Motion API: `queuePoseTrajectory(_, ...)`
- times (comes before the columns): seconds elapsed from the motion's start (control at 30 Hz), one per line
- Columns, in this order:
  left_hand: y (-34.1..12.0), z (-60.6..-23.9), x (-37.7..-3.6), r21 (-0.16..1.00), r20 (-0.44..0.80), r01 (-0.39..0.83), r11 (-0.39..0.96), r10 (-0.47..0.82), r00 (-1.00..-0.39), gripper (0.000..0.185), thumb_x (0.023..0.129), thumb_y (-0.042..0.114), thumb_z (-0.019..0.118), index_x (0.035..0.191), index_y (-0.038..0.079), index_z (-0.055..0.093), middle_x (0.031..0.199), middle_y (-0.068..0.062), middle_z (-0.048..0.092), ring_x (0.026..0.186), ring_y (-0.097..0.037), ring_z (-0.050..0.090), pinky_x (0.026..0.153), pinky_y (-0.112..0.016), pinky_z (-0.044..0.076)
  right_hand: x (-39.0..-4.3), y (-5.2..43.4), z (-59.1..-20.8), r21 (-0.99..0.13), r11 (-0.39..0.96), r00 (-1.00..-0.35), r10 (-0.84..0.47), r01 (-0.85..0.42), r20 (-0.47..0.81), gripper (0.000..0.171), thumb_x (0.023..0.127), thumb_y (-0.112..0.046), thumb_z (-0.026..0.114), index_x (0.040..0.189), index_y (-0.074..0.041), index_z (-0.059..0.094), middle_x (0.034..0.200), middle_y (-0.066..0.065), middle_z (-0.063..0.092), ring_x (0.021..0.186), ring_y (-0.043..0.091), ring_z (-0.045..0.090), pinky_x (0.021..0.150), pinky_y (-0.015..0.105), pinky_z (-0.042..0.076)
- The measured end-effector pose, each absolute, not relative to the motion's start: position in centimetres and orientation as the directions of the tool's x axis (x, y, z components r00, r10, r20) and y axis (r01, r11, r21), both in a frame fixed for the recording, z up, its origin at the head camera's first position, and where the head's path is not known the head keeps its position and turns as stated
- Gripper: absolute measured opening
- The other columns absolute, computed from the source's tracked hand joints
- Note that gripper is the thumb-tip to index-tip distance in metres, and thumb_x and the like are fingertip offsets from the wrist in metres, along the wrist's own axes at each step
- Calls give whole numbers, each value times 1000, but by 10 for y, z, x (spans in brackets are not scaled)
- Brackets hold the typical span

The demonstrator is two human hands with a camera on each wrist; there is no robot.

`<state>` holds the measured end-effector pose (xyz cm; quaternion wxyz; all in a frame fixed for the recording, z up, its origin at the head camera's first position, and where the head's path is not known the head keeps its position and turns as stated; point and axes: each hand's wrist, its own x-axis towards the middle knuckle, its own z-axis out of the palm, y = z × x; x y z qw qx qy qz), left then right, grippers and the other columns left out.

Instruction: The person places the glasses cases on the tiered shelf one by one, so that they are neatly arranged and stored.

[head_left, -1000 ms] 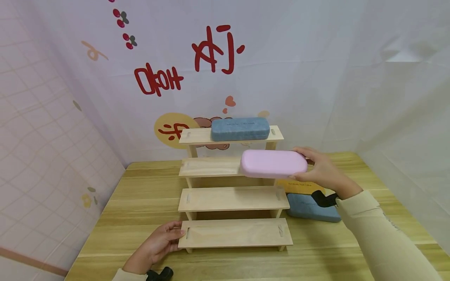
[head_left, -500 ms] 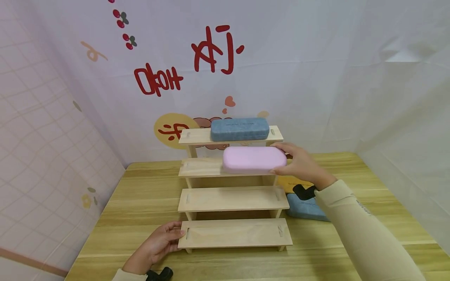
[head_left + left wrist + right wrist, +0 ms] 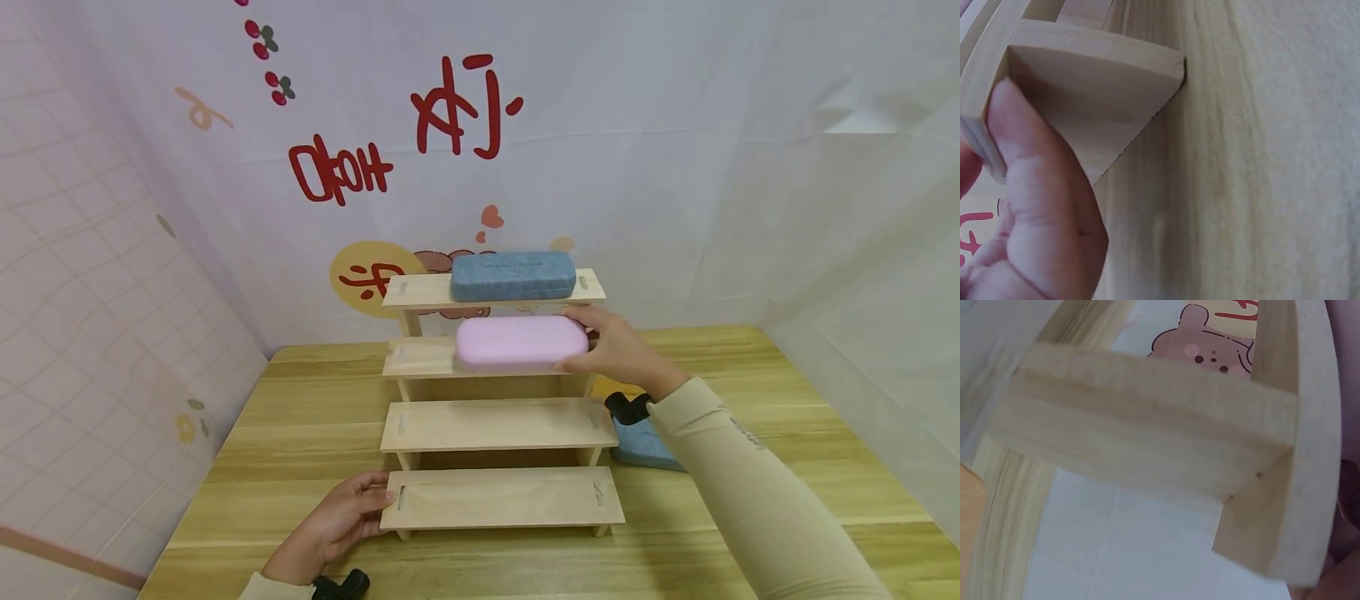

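Nearest the camera, a person in cream sleeves grips the left end of the lowest board point(image 3: 502, 498) of a four-tier wooden stand point(image 3: 498, 423) with the left hand point(image 3: 345, 518), the thumb on one face of the wood and a finger on the other in the left wrist view. A black fitting point(image 3: 341, 586) sits at that wrist. The stand's second board from the bottom rises just behind. To the right of the stand, on a wood-grain desk point(image 3: 300, 425), lies a blue case point(image 3: 645, 444), partly covered by the right sleeve point(image 3: 750, 479); just beyond it shows a corner of a yellow case point(image 3: 615, 388).

Farther back, the right hand point(image 3: 615, 350) pinches the right end of a smooth pink case point(image 3: 522, 342) between thumb and fingers. The pink case is held lengthwise at the third board up, covering the middle and right of it; whether its base touches the wood cannot be told. On the top board lies a second blue case point(image 3: 513, 277), its printed lettering too small to read. Behind the stand hangs a pale backdrop point(image 3: 637, 167) with red characters, cherries and hearts.
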<state>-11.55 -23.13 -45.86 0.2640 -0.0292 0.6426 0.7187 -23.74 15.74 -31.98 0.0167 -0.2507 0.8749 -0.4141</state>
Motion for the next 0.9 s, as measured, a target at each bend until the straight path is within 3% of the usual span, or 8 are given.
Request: queuePoseTrajectory(0.9, -231, -459, -114, 909, -386, -415, -22, 330, -862, 59, 88, 14, 56, 131, -12, 26, 103, -8, 55, 84, -18, 59, 67, -30, 48, -243, 148, -320, -721, 574, -876, -473, -388, 94, 77, 73, -33, 74, 137, -13, 36, 124, 9, 44, 97, 23, 50, 80, 37, 44)
